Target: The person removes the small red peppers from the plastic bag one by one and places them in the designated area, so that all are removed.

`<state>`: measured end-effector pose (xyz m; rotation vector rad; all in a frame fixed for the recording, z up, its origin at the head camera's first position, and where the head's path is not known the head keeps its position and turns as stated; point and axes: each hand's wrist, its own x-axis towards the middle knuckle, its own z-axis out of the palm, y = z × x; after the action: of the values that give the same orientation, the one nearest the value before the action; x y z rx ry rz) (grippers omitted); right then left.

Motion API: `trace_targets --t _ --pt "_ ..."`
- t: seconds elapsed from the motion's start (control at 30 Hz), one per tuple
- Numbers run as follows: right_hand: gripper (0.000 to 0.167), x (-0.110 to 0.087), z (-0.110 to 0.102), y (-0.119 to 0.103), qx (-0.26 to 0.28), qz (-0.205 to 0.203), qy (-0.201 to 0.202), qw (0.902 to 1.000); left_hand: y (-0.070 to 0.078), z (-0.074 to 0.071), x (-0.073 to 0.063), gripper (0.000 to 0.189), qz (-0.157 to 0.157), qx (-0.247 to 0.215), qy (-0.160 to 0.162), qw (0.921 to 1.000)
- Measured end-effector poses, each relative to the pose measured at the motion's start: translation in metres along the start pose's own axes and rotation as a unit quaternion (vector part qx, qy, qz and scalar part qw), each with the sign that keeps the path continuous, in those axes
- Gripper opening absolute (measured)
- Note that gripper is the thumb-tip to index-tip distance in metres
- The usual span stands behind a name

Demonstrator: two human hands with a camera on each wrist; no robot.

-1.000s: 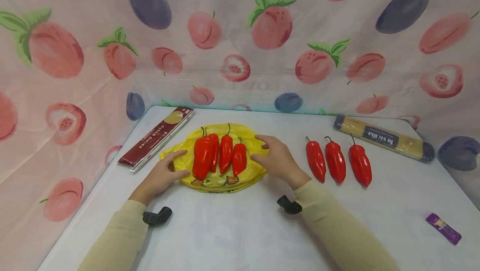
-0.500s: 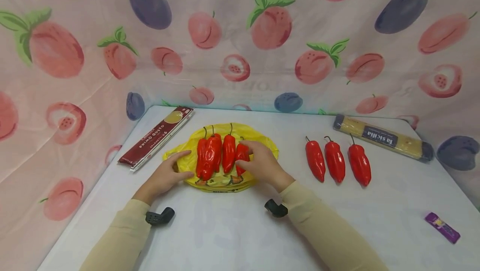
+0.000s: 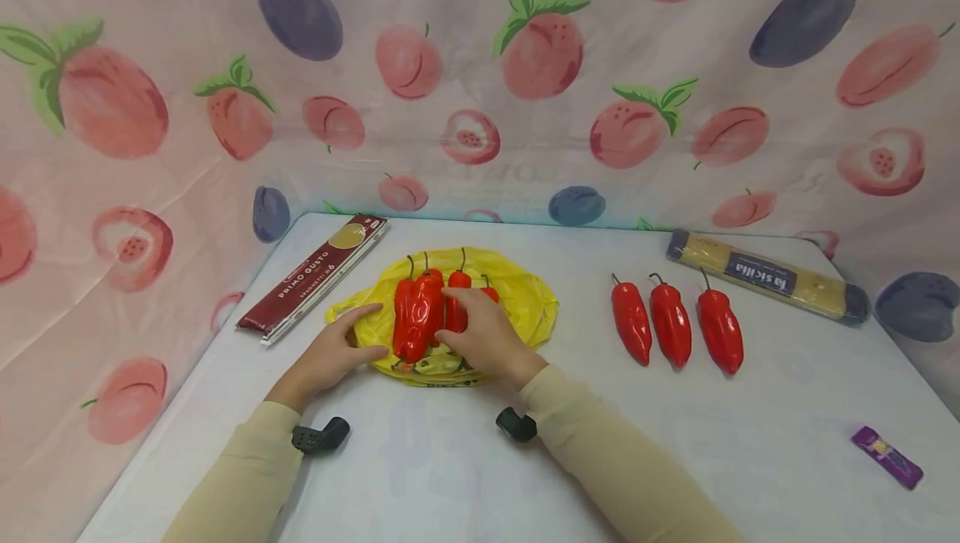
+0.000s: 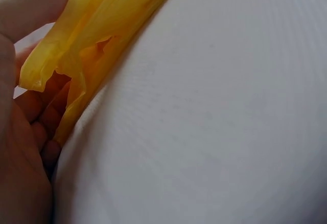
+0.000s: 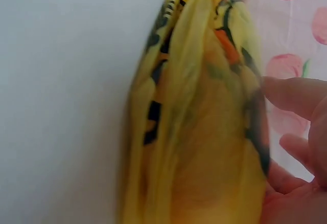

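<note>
Several glossy red peppers (image 3: 422, 318) lie side by side on a flattened yellow plastic bag (image 3: 531, 301) in mid-table, stems pointing away. My left hand (image 3: 324, 359) is at the bag's left edge, thumb and fingers apart. The left wrist view shows the yellow plastic (image 4: 92, 35) between thumb and fingers. Over the right side of the bag reaches my right hand (image 3: 483, 339), its spread thumb and fingertips right at a pepper (image 3: 460, 279) in the row. It partly covers the rightmost pepper (image 3: 490, 292). Printed folds of the bag (image 5: 204, 106) fill the right wrist view.
Three more red peppers (image 3: 670, 324) lie in a row to the right. Behind them is a clear spaghetti pack (image 3: 765, 274). A dark red spaghetti pack (image 3: 311, 280) lies back left, a small purple packet (image 3: 887, 457) at front right. A fruit-print cloth (image 3: 525, 134) hangs behind.
My right hand has moved left from the bag's right edge over the peppers. My left hand has shifted slightly right. The bag and peppers moved a little right, and the left peppers rearranged.
</note>
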<state>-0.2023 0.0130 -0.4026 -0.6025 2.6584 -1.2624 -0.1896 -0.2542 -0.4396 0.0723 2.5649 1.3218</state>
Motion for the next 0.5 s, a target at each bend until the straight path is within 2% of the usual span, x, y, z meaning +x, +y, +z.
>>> trace_targets --t 0.5 --pt "0.072 0.005 0.018 -0.004 -0.030 0.009 -0.016 0.9994 0.000 0.000 -0.001 0.081 0.002 0.007 0.004 1.0000"
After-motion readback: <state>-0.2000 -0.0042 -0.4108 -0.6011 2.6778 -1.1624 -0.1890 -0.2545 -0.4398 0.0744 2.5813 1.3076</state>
